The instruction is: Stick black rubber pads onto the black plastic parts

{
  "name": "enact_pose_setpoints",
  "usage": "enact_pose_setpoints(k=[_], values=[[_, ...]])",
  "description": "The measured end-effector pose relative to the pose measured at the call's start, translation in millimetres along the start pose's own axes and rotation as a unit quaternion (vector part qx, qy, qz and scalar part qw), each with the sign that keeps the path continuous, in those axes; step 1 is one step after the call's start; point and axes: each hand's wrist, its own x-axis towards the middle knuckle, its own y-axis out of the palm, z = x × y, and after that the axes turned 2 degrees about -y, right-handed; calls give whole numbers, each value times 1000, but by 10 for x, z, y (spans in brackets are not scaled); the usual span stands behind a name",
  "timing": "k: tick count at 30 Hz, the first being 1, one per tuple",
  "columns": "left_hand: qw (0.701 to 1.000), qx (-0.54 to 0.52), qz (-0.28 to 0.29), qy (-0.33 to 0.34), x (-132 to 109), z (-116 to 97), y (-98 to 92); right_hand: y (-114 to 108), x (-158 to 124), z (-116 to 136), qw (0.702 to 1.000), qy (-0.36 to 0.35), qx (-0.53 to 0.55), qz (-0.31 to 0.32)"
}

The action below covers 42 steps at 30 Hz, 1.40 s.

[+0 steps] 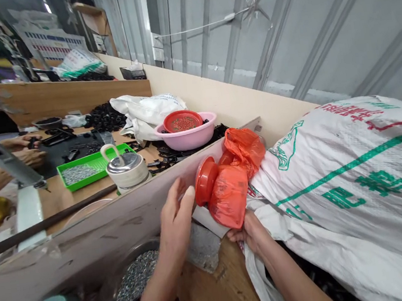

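Observation:
My right hand (248, 231) grips from below a red container wrapped in an orange plastic bag (229, 194), held up beside the wooden divider. The container's red round end (205, 180) pokes out of the bag toward my left. My left hand (176, 214) is raised next to that red end, fingers stretched out and close to it, holding nothing. Below my left arm stands a clear bowl of small metal parts (135, 279).
A big white woven sack with green print (358, 183) fills the right side. Beyond the divider (102, 224) are a pink basin with a red dish (186, 130), a lidded pot (126, 168), a green tray (84, 169), black parts, and another person's hands (27, 150) at the left.

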Motion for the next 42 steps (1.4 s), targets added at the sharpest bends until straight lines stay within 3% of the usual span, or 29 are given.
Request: enact_pose_setpoints(k=[1, 5, 7, 9, 11, 15, 17, 18, 19, 20, 23, 25, 29, 33, 42], values=[[998, -32, -43, -26, -208, 84, 20, -1, -3, -2, 1000, -3, 3, 0], [976, -84, -72, -188, -1074, 655, 149, -19, 3, 1, 1000, -2, 6, 0], [964, -62, -87, -244, -1308, 942, 202, -31, 13, 7, 1000, 1, 4, 5], [954, -34, -96, -283, -1351, 1132, 235, -39, 21, 12, 1000, 7, 2, 10], [964, 7, -85, -251, -1287, 1223, 248, -44, 27, 15, 1000, 16, -4, 10], [985, 100, -58, -126, -1255, 1260, 173, -52, 38, 11, 999, 30, -15, 13], [979, 195, -30, -46, -1301, 1230, 71, -58, 45, 10, 999, 33, -18, 14], [961, 276, -1, 17, -1302, 1192, 12, -62, 48, 9, 999, 35, -19, 14], [923, 372, 41, 91, -1270, 1135, -43, -64, 51, 10, 999, 37, -20, 14], [864, 471, 85, 154, -1202, 1059, -89, -66, 53, 12, 999, 39, -22, 13], [674, 668, 218, 228, -813, 779, -143, -63, 53, 21, 999, 44, -24, 11], [640, 679, 258, 250, -512, 632, -128, -56, 50, 30, 999, 47, -25, 9], [614, 666, 309, 289, -130, 571, -134, -51, 51, 44, 999, 47, -26, 9], [594, 644, 371, 309, -27, 637, -215, -70, 57, 51, 998, 46, -26, 14], [619, 621, 383, 290, 8, 555, -162, -88, 70, 75, 998, 54, -32, 14]])
